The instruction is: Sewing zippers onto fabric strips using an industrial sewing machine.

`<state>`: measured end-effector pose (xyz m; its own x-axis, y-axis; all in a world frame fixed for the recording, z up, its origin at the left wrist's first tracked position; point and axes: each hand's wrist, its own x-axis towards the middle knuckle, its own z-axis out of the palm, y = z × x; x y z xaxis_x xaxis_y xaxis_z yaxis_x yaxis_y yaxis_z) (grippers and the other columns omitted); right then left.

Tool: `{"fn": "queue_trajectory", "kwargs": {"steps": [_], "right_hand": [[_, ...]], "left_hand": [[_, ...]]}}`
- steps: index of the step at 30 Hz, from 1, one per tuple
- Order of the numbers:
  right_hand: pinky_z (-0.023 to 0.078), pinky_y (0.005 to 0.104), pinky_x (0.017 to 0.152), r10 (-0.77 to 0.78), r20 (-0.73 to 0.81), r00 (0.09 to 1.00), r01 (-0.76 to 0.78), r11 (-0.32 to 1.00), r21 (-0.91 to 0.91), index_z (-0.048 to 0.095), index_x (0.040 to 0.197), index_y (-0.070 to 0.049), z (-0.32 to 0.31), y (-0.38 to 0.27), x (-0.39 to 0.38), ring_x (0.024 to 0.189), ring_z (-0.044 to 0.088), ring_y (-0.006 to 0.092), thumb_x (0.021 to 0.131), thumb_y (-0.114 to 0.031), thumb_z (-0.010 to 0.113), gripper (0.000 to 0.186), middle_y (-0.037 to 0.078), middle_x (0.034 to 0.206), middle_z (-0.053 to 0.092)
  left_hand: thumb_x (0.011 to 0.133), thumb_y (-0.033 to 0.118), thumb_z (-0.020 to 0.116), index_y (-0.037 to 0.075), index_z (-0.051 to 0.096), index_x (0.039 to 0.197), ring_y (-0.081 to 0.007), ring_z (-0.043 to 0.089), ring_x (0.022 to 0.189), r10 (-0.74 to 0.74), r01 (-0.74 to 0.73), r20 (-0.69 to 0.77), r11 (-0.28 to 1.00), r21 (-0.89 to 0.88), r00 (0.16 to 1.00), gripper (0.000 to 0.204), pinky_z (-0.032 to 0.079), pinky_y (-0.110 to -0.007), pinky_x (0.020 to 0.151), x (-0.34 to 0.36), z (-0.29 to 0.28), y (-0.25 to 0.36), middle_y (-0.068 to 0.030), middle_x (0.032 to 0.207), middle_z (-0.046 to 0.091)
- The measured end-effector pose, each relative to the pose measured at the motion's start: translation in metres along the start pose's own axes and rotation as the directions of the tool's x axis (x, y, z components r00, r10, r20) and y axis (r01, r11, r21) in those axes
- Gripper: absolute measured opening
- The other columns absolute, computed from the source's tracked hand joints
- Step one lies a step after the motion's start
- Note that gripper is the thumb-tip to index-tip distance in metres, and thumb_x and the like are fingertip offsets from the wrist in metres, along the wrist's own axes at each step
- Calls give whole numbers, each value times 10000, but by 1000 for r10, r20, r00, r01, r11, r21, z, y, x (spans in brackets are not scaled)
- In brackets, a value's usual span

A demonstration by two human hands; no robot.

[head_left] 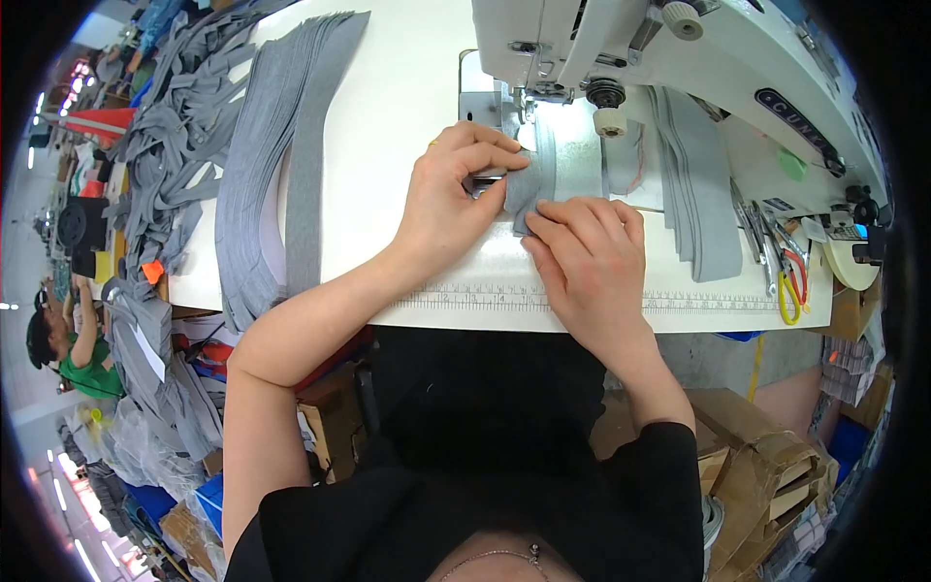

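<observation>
A white sewing machine [766,73] stands over the table, its needle area lit from above. A grey fabric strip [525,187] lies just in front of the presser foot [522,105]. My left hand [456,186] is at the strip's left edge, its fingertips on top and its thumb curled beneath them, gripping the fabric. Lower and to the right, my right hand [592,254] pinches the strip's near end between thumb and fingers. Part of the strip is hidden under my fingers.
A tall stack of curved grey pieces [264,175] lies at left, beside heaped grey fabric [175,126]. More grey strips [698,184] lie right of the needle. Yellow-handled scissors [789,296] and other tools rest at far right. A printed ruler [465,298] follows the front edge.
</observation>
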<state>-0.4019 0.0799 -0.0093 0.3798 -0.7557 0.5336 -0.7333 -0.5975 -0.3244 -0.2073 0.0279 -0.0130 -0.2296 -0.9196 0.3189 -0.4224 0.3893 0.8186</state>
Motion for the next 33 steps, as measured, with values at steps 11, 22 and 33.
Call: {"fn": "queue_trajectory", "kwargs": {"steps": [11,22,33], "right_hand": [[377,461,1010,49,46,998,-50,999,17,700,1038,-84,-5,3,3,1105,598,252,881,-171,737,184,48,1168,687],[350,491,1061,69,76,995,-72,997,32,635,1038,-65,-3,5,7,1269,553,307,884,-77,659,156,119,1362,632],[355,452,1022,47,159,986,-76,981,179,586,943,-71,-13,38,39,1156,579,286,861,29,575,131,70,1205,693]], "left_hand": [[838,-79,687,72,783,1139,-218,648,1054,78,-78,-2,993,85,997,351,551,-301,850,0,0,4,-91,1149,664],[858,23,771,26,800,1004,-244,659,972,23,-23,-33,999,-25,999,149,575,-318,783,2,5,6,-109,1097,661],[883,101,782,-27,687,1064,-270,660,1054,99,-106,59,986,131,993,241,542,-353,881,10,-5,2,-128,1189,662]]}}
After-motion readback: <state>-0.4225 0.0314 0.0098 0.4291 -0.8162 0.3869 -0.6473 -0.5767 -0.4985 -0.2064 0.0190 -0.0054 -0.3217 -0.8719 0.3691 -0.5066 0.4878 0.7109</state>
